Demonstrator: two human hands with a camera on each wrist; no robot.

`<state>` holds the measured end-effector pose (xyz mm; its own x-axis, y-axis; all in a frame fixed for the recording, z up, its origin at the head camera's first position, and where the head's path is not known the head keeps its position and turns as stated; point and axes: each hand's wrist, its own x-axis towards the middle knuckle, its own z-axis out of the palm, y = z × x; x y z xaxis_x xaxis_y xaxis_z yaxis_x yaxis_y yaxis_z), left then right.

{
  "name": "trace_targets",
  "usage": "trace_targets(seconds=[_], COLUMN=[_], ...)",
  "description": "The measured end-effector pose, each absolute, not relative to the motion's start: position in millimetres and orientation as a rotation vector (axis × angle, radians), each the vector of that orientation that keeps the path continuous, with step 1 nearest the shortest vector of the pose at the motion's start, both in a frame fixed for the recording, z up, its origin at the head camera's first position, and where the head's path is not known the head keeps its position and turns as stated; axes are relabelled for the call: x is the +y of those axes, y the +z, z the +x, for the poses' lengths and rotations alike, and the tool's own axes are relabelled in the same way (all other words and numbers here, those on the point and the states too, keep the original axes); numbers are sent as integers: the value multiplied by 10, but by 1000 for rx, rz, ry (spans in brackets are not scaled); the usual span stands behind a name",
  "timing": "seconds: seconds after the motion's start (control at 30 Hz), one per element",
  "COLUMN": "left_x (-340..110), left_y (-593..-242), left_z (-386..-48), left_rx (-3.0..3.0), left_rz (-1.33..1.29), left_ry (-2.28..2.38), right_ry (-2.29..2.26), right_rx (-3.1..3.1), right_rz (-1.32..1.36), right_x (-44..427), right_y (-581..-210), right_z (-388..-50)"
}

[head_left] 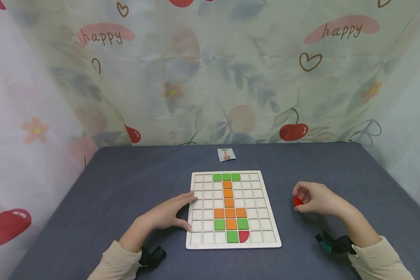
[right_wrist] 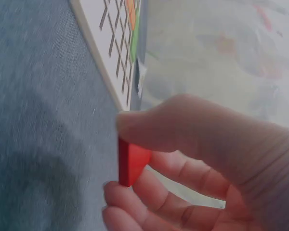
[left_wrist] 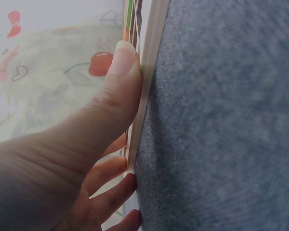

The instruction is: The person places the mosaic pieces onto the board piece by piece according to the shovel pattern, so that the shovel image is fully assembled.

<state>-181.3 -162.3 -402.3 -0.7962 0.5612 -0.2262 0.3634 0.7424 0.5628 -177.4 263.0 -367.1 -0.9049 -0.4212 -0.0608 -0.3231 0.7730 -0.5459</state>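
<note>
A white grid board point(head_left: 203, 245) lies mid-table, with green and orange square tiles set in some of its cells. One red rounded tile point(head_left: 244, 236) sits in the bottom row, beside a green tile point(head_left: 232, 236). My left hand point(head_left: 168, 212) rests at the board's left edge; the thumb and fingertips touch its rim, and the fingers are extended. To the right of the board, my right hand point(head_left: 320, 199) pinches a red tile point(right_wrist: 133, 161) between thumb and fingers, just above the table. Part of that tile is hidden by the thumb.
Behind the board lies a small printed card point(head_left: 226, 154) with a grid picture. The dark grey tablecloth point(head_left: 143, 167) covers the table. A patterned curtain point(head_left: 213, 77) hangs along the back and sides. Each wrist wears a black strap device point(head_left: 153, 256).
</note>
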Motion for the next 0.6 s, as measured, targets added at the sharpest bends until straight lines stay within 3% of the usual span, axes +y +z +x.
trace_targets(seconds=[0.6], left_x=[-1626], left_y=[-4016], left_z=[-1809], left_rx=[2557], left_rz=[727], left_ry=[707], right_ry=[-881], right_rx=[2773], right_rz=[-746], right_x=[2254], right_y=[-3630], right_z=[-1694])
